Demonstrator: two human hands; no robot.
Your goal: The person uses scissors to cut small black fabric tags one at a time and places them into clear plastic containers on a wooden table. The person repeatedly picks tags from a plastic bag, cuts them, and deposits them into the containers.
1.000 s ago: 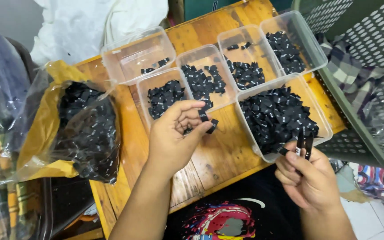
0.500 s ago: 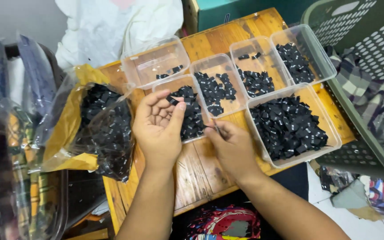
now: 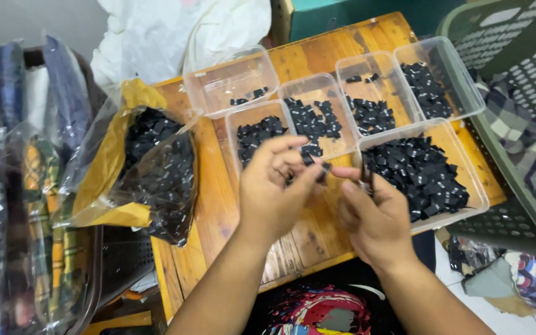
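My left hand and my right hand meet over the wooden table, fingertips almost touching. Small black pieces are pinched between the fingers of both hands. Just behind the hands stands a clear plastic tub with black pieces in it. A larger clear tub heaped with the same small black pieces sits right of my right hand.
Several more clear tubs with black pieces line the table's far side. A clear bag of black pieces with yellow lining lies at the left. A green mesh basket with cloth stands at the right. Bagged fabrics fill the left edge.
My right hand came from the large tub at the right over to my left hand. Both hands now work together on small black pieces.
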